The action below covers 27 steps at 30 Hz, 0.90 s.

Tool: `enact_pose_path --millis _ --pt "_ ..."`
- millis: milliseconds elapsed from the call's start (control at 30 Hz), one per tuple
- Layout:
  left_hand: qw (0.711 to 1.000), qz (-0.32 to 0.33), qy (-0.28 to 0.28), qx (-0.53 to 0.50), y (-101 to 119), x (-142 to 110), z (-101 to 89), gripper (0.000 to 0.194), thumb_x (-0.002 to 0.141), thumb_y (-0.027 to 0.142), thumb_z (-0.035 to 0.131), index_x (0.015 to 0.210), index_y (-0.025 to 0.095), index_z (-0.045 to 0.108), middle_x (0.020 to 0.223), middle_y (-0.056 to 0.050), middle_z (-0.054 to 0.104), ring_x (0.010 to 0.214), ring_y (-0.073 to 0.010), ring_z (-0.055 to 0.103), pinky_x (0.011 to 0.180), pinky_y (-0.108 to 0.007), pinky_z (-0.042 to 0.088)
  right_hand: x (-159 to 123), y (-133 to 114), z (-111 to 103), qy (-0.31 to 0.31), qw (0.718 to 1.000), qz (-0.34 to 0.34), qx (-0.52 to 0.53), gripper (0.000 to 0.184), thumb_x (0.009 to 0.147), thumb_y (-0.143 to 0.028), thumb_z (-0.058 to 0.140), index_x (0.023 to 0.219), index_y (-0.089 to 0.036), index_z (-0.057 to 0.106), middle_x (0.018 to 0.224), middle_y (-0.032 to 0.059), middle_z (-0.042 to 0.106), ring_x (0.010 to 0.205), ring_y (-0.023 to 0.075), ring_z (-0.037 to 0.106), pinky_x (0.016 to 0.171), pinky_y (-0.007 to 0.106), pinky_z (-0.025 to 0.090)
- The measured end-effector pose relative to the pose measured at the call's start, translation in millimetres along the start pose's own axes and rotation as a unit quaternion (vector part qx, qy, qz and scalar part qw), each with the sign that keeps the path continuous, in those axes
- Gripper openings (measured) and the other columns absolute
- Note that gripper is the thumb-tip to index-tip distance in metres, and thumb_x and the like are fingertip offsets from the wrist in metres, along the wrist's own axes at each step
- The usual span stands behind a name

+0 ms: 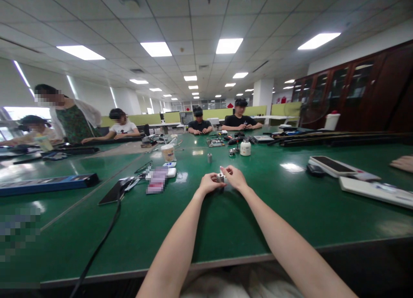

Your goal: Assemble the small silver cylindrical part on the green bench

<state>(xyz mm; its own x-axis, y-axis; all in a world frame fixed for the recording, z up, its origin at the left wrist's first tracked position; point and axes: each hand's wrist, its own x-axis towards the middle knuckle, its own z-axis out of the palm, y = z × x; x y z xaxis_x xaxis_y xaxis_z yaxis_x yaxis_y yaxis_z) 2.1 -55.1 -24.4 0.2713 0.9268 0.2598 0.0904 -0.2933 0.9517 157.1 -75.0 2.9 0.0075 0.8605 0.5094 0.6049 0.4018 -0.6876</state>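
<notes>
A small silvery metal cylinder (220,177) is between my two hands, just above or on the green table. My left hand (209,183) grips it from the left, thumb and fingers curled around its side. My right hand (235,177) is closed at its upper right, with fingertips at the top; any small part between them is too small to make out. Farther away, a similar metal cylinder (209,158) stands upright on the table. Small shiny metal pieces (232,152) lie beside a white jar (245,147).
A paper cup (168,152), a black phone-like slab (111,192) and a cable (108,235) are to the left. At right lie a white tray-like device (334,165) and a pale flat case (374,190). Other people sit around the table; a co-worker's hand (403,163) rests at the right edge.
</notes>
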Motion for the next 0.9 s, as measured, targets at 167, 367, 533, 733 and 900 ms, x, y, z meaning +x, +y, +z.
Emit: enact_pose_path --millis 167,367,533,733,900 --pt "1.000 0.007 0.002 0.015 -3 1 0.2 0.046 0.046 0.016 0.088 0.087 0.011 0.068 0.081 -0.009 0.074 0.079 -0.0217 0.071 0.079 -0.033 0.056 0 -1 3 -0.040 0.999 -0.030 -0.008 0.020 0.079 -0.040 0.063 0.085 -0.023 0.072 0.084 0.0018 0.073 0.070 0.0161 0.064 0.063 0.026 0.047" --pt "0.999 0.010 0.007 0.036 -4 2 0.1 0.047 0.048 0.021 0.089 0.088 0.011 0.067 0.085 -0.010 0.074 0.080 -0.0212 0.071 0.080 -0.032 0.055 6 2 -5 0.077 0.996 -0.045 -0.009 0.027 0.084 -0.042 0.056 0.090 -0.022 0.074 0.095 0.0050 0.072 0.079 0.0168 0.064 0.073 0.028 0.048" --pt "0.998 0.014 0.014 0.059 -2 0 -0.1 0.049 0.048 0.024 0.089 0.090 0.012 0.067 0.091 -0.011 0.074 0.086 -0.0226 0.070 0.082 -0.032 0.055 0 23 -10 0.014 0.983 0.050 -0.177 0.022 0.078 -0.046 0.065 0.087 -0.030 0.077 0.105 0.0059 0.070 0.104 0.0268 0.057 0.089 0.041 0.042" --pt "0.998 0.014 0.019 0.052 -2 1 -0.2 0.052 0.046 0.025 0.090 0.091 0.012 0.068 0.092 -0.012 0.074 0.086 -0.0232 0.071 0.082 -0.033 0.055 -2 38 -5 -0.014 0.977 0.074 -0.199 0.022 0.075 -0.049 0.068 0.085 -0.032 0.078 0.111 0.0078 0.068 0.113 0.0325 0.051 0.093 0.050 0.039" --pt "0.999 0.009 0.015 0.041 -6 3 -0.8 0.052 0.045 0.026 0.090 0.090 0.012 0.068 0.088 -0.011 0.074 0.083 -0.0224 0.071 0.082 -0.033 0.056 10 31 -7 0.061 0.997 0.025 -0.037 0.027 0.082 -0.045 0.060 0.092 -0.026 0.076 0.101 0.0065 0.073 0.099 0.0244 0.063 0.090 0.038 0.046"
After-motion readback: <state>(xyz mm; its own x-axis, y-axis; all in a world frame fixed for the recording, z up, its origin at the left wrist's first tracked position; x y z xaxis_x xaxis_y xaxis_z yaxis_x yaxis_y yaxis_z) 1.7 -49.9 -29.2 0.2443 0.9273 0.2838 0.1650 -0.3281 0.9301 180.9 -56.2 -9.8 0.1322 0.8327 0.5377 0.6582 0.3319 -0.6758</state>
